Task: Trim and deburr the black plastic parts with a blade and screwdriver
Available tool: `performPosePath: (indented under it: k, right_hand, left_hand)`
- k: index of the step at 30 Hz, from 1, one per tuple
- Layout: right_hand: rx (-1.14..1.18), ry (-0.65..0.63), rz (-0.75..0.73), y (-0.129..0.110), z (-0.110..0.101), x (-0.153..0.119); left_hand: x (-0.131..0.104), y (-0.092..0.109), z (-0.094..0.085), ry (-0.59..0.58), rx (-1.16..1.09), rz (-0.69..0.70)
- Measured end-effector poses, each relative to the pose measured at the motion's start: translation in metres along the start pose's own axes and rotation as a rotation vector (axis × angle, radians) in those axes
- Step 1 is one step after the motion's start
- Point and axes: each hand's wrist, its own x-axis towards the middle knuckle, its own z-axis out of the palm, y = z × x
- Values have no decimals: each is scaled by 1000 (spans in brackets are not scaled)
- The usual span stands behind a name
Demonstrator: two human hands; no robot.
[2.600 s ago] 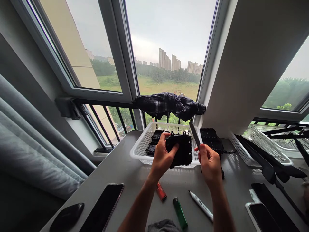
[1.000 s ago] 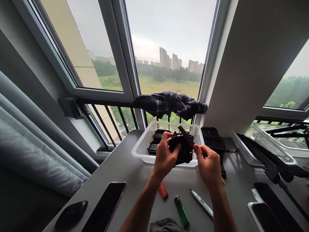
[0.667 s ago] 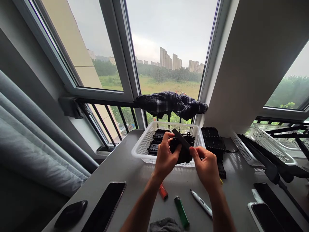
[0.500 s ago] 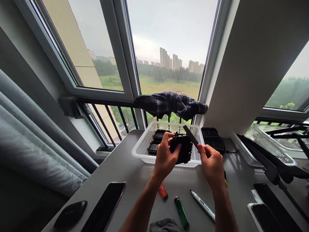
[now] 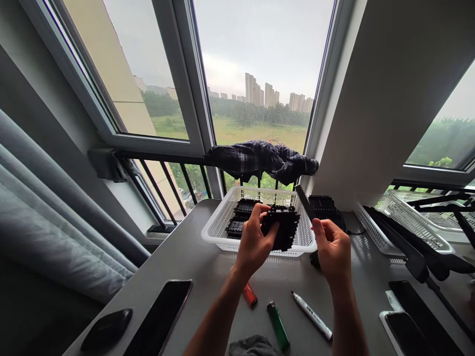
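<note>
My left hand (image 5: 254, 244) is closed around a flat black plastic piece (image 5: 285, 231) with notched edges, thumb on its near face. It is held up over the near side of a white plastic basket (image 5: 208, 235). Between the thumb and fingers of my right hand (image 5: 334, 247) is a thin, flat, dark strip (image 5: 305, 202), like a flat file. The strip points up and to the left, apart from the plastic piece. More black notched pieces (image 5: 241, 217) lie inside the basket.
Black pieces (image 5: 322, 207) are stacked right of the basket. Nearer lie a red lighter (image 5: 250, 295), green lighter (image 5: 278, 326), white marker (image 5: 311, 315) and grey cloth (image 5: 253, 346). Phones (image 5: 159, 316) and a mouse (image 5: 107, 329) rest on the table. Another white basket (image 5: 404, 232) stands right.
My right hand has moved right with the strip, away from the black plastic piece; the strip now stands steeper. My left hand keeps its hold in nearly the same place.
</note>
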Motion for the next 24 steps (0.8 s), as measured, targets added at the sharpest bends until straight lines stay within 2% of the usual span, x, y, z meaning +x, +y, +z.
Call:
performPosePath:
  k: [5,8,12,18,24]
  right_hand:
    - [59,4,33,-3,3,-1]
    - [117,-62,79,-1,4,0]
    - [170,-130,81,-4,4,-2]
    - [112,-123,63,-7,5,-5]
    - [328,-179,163,7,2,4]
  left_hand:
    - [-3,2,0,-230,54,77]
    - [-5,2,0,-290,111,128]
    - [-3,0,-2,-303,131,142]
    - [-3,-1,-1,-337,157,125]
    - [0,-1,-6,-197,-103,54]
